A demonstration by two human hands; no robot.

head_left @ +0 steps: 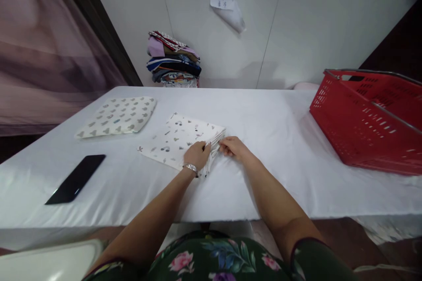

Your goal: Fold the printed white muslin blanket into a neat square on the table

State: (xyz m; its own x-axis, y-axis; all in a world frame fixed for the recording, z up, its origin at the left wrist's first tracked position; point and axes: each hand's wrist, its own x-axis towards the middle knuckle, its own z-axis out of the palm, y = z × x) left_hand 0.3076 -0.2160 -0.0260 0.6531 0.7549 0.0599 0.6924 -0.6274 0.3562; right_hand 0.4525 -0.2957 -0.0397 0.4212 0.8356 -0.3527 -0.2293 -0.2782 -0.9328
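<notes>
A white cloth with small printed motifs lies folded in several layers on the table in front of me. My left hand, with a bracelet at the wrist, is closed on the cloth's right side, thumb on top near the layered edges. From the right, my right hand pinches the same layered edges with bent fingers. Another folded cloth, cream with grey shapes, rests flat to the left, apart from both hands.
A black phone-like slab lies at the table's left front. On the right stands a red plastic basket with metal handles. A pile of folded fabrics is behind the white-covered table. A paper sign hangs on the wall.
</notes>
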